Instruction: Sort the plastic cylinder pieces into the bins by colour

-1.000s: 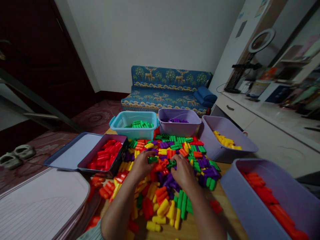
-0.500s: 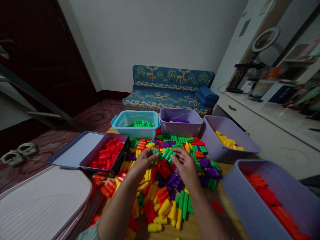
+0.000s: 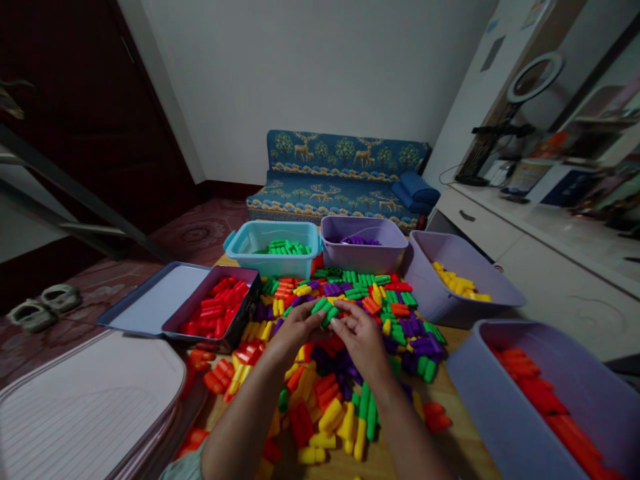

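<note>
Between my two hands, above the middle of the pile, is a cluster of green plastic building pieces point(image 3: 325, 309). The fingers of my left hand point(image 3: 300, 325) close on its left side. My right hand point(image 3: 359, 331) pinches it from the right, thumb at the lower edge. Both hands meet at the cluster, and fingers cover part of it. Beneath and around them, loose pieces in red, orange, yellow, purple and green are heaped on the wooden table point(image 3: 463, 387). Yellow pieces point(image 3: 331, 417) lie in front, between my forearms.
Around the pile stand a light-blue bin point(image 3: 235, 250) with green pieces, a purple bin point(image 3: 365, 257) with purple ones, a bin point(image 3: 425, 283) with yellow ones and a bin point(image 3: 480, 373) with orange-red ones. An open-lidded box point(image 3: 255, 293) holds red pieces. A pale folded board point(image 3: 90, 400) lies at left.
The green pieces, apart in two groups half a second ago, now sit together as one cluster. My hands have come closer to each other, the right one shifting left.
</note>
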A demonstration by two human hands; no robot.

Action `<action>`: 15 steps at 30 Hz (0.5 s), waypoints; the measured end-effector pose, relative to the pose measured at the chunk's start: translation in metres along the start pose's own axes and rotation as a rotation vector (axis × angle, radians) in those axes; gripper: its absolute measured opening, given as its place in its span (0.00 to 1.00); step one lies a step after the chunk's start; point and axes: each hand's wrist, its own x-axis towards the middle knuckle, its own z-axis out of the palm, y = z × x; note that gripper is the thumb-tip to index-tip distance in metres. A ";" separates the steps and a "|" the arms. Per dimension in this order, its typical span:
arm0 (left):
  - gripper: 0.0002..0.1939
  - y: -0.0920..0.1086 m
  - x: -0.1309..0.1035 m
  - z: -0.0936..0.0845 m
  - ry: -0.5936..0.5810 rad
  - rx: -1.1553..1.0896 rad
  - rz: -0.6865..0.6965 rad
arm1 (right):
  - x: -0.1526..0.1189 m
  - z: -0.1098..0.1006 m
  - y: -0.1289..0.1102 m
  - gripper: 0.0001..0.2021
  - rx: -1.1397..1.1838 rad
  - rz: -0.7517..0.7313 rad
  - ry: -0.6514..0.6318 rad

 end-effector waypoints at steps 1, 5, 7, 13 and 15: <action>0.29 0.000 0.001 -0.001 0.006 0.026 -0.001 | 0.000 0.001 0.000 0.21 -0.004 0.010 -0.010; 0.33 -0.001 0.005 -0.005 0.092 0.101 0.062 | -0.004 0.005 -0.003 0.29 0.026 0.033 -0.084; 0.35 -0.003 0.007 -0.009 0.163 0.093 0.122 | -0.005 0.011 -0.005 0.32 0.062 0.038 -0.117; 0.36 0.021 0.009 -0.030 0.235 0.118 0.266 | 0.026 0.042 -0.026 0.32 0.125 -0.013 -0.134; 0.32 0.048 0.016 -0.034 0.243 0.188 0.345 | 0.055 0.056 -0.041 0.29 0.103 -0.076 -0.114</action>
